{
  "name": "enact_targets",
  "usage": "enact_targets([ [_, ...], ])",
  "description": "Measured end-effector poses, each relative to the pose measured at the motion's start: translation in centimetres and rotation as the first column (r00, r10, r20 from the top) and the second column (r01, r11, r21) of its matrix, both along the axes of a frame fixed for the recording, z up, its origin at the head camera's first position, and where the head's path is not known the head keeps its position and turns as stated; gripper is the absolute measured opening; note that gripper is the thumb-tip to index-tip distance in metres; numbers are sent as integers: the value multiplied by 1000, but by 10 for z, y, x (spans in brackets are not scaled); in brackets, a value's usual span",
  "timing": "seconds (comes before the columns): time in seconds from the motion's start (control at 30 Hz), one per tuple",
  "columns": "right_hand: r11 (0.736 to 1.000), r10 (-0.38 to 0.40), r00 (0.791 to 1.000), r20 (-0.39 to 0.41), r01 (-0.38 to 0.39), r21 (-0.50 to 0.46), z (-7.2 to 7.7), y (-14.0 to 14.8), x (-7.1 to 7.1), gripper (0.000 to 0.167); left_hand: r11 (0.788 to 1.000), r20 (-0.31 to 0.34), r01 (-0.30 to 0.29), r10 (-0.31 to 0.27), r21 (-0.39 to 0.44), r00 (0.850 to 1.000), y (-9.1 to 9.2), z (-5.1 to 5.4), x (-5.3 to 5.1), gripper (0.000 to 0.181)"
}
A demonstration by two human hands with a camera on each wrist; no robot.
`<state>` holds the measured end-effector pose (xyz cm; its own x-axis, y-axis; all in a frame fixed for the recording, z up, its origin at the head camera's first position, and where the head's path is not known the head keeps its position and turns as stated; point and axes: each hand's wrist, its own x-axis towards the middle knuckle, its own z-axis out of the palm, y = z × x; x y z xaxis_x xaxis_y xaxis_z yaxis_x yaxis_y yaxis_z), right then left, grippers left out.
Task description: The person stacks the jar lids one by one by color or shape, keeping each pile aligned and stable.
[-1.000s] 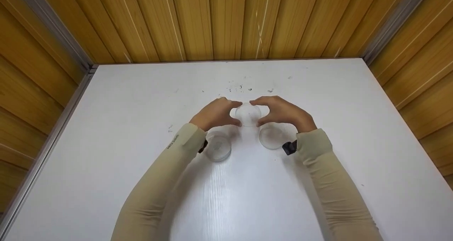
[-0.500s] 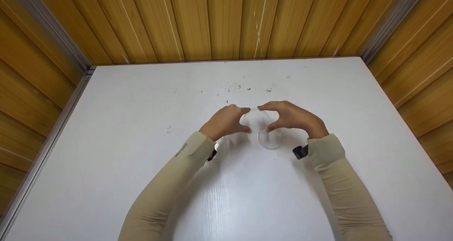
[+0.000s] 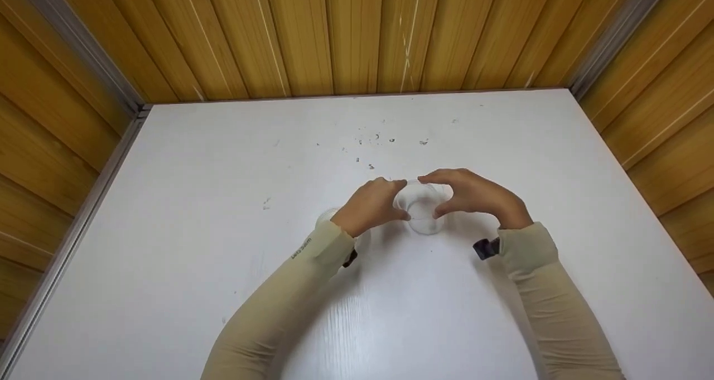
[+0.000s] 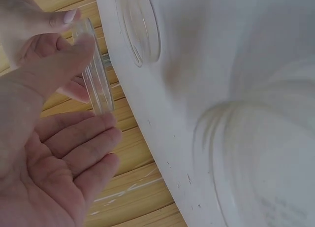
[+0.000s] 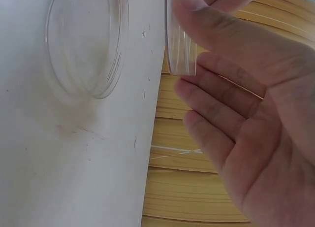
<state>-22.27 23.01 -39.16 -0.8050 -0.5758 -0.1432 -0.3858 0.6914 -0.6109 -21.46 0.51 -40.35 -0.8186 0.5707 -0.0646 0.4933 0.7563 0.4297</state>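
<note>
My left hand and right hand pinch opposite sides of a clear, round petri dish between thumbs and fingers. Both wrist views show that dish edge-on, raised off the table. In the head view it partly overlaps a second clear petri dish lying flat on the table. A gap separates the raised dish from this lower dish in the right wrist view. Under my left wrist lies a third clear dish, mostly hidden in the head view; faint, unreadable marks show on it.
The white table has dark specks and scuffs toward its far side. Yellow wood-look panels stand behind it and at both sides. A small black device is strapped at my right wrist.
Both hands have carried the dish right and toward me, until it overlaps the lower dish in the head view. My left forearm now covers most of the third dish.
</note>
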Motion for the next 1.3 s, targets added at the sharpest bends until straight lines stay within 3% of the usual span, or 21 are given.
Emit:
enact_targets([
  [0.2,1000,-6,1000,1,6,-3,-6,6,3,69,998,20,-46,45,42,999,8,-6,6,69],
  [0.47,1000,-10,1000,-4,10,8,-13,15,8,70,997,28,-40,39,63,999,18,-15,11,64],
  [0.67,1000,-20,1000,-1,20,-17,-19,19,9,71,998,12,-33,33,45,999,23,-20,11,56],
  [0.87,999,-33,999,18,33,-8,-22,21,9,71,999,15,-42,42,24,999,25,-22,11,58],
  [1.3,999,-42,998,38,42,-3,-26,23,9,71,998,28,-47,46,48,999,26,-26,10,54],
])
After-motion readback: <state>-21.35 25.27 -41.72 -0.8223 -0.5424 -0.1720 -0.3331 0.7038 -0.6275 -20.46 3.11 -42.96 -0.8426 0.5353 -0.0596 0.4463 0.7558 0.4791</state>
